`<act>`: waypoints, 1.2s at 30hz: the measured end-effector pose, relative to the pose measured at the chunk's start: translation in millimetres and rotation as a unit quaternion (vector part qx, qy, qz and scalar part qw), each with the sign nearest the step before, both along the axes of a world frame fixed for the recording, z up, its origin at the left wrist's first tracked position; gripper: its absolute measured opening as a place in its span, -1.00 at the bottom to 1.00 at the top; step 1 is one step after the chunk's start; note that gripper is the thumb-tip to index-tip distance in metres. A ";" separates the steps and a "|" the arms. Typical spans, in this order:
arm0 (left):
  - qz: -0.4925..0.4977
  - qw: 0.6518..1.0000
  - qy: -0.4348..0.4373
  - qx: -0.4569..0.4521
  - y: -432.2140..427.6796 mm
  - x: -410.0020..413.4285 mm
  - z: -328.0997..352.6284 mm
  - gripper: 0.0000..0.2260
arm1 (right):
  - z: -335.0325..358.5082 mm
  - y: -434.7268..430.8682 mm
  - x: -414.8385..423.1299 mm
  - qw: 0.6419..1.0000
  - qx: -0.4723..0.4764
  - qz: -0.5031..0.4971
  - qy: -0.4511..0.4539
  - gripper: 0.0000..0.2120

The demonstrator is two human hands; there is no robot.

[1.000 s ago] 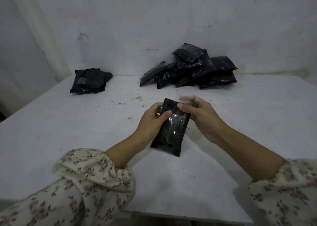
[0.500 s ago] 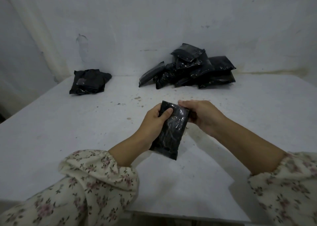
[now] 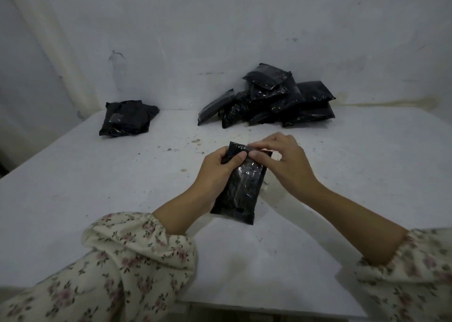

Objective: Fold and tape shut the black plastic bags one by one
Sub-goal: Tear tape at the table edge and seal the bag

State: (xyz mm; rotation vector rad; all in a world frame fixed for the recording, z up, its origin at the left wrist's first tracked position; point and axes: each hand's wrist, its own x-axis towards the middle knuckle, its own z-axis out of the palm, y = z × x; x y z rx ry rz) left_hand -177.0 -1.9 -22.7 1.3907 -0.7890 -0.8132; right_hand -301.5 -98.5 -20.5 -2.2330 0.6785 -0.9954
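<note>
White counter point(image 3: 73, 199), flecked with dark crumbs, meets a stained wall point(image 3: 220, 28); light dim; black bag point(image 3: 242, 192) is held at counter centre between both hands, whether its near end rests on the surface cannot be told; left hand point(image 3: 215, 172) grips its left side, thumb on top; right hand point(image 3: 286, 165) pinches the folded far edge, underside of that grip hidden; pile of black bags point(image 3: 274, 101) at the back wall, count unclear; smaller dark stack point(image 3: 127, 118) back left; floral sleeves point(image 3: 137, 255) cut off by the frame.

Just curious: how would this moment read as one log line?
step: closing top | left hand: grips black plastic bag | right hand: pinches its top edge
</note>
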 end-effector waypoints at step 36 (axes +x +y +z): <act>-0.055 0.793 -0.546 0.263 -125.4 79.2 -66.9 -0.50 | 26.5 -111.5 28.2 0.840 0.472 -0.128 -0.236 -0.66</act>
